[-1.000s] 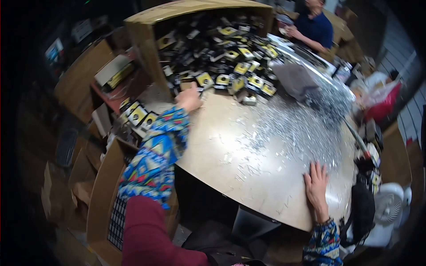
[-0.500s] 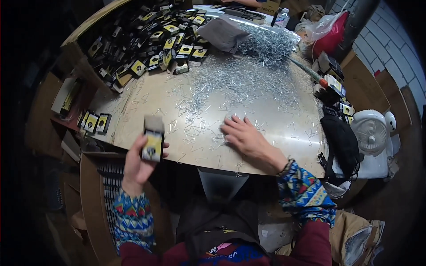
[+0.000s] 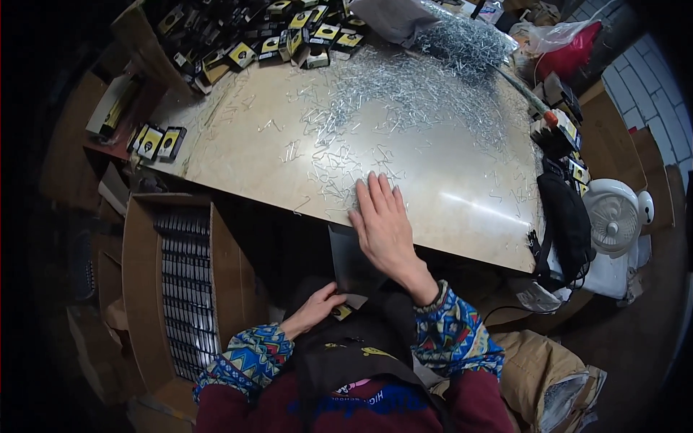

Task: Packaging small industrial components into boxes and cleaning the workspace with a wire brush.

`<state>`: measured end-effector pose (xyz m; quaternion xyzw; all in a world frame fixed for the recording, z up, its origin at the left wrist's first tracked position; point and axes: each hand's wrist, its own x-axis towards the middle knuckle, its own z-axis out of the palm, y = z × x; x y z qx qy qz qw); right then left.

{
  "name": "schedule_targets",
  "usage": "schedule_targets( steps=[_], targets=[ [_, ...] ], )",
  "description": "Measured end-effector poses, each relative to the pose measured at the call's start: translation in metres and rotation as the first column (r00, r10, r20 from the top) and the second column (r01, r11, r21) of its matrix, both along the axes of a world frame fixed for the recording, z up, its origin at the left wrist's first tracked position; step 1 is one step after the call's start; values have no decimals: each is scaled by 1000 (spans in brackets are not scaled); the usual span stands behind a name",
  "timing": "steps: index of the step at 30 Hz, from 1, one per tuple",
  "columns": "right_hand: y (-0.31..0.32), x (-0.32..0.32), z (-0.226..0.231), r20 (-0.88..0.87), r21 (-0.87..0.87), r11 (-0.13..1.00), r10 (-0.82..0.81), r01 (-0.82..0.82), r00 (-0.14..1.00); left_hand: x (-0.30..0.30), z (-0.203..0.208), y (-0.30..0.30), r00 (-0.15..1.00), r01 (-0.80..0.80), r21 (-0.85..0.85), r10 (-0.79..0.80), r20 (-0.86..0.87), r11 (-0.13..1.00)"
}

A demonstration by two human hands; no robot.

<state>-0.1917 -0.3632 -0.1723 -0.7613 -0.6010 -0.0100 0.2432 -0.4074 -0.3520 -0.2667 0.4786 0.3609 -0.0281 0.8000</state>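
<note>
My left hand [image 3: 310,313] is below the table's front edge, near my lap. Its fingers are closed on a small black-and-yellow box [image 3: 341,312] with a pale flap standing out; much of the box is hidden by the hand and the dark apron. Stretched flat, my right hand [image 3: 384,229] lies at the front edge of the table [image 3: 253,162]. Its fingertips touch a loose cluster of thin bent metal hooks [image 3: 339,169]. Farther back, a wide spread of the same hooks [image 3: 404,94] covers the tabletop.
Many black-and-yellow boxes [image 3: 289,40] are heaped at the back left, with several more boxes [image 3: 159,143] at the left corner. A carton [image 3: 222,267] holding rows of boxes stands below left. On the right are a black bag [image 3: 565,216] and a white fan [image 3: 612,220].
My left hand has brought the box down and right from the table edge to my lap. My right hand has drawn hooks toward the front edge. The view has shifted.
</note>
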Motion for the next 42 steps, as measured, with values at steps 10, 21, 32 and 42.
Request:
schedule_targets(
  steps=[10,21,32,42],
  targets=[
    [-61,-9,70,-565,64,993,121,-103,816,3,16,-19,957,-270,-181,284,57,946],
    [-89,-55,-4,-330,-249,867,343,-432,879,13,18,-31,998,40,697,2,-59,716],
    [-90,-51,2,-645,-16,923,284,-384,710,-20,1,-17,991,115,876,-117,-67,468],
    [-77,-24,35,-581,37,977,192,-210,791,4,46,3,927,-374,810,178,329,452]
  ],
)
